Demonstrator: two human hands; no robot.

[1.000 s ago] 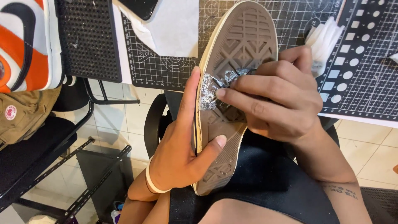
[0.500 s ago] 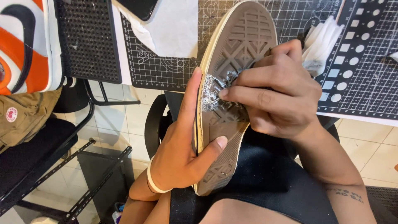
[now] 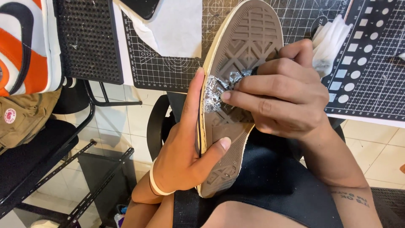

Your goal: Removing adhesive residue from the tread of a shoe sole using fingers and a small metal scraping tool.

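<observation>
A shoe (image 3: 249,42) lies sole up across my lap, its brown patterned sole ringed by a cream rim. My left hand (image 3: 185,152) grips the shoe along its left edge, thumb pressed on the heel part of the sole. My right hand (image 3: 282,93) rests over the middle of the sole, fingers curled around a small dark tool that is mostly hidden. Under its fingertips a patch of silvery-white residue (image 3: 213,90) covers the sole near the left rim.
A black cutting mat (image 3: 177,67) with a white sheet lies on the table ahead. A second gridded mat (image 3: 371,63) sits right, with crumpled white tissue (image 3: 331,42). A perforated black panel (image 3: 86,38), an orange-white shoe (image 3: 23,46) and a tan bag (image 3: 23,120) lie left.
My right hand has slid slightly up and to the right across the sole, baring more of the silvery patch. My left hand and the shoe stay put.
</observation>
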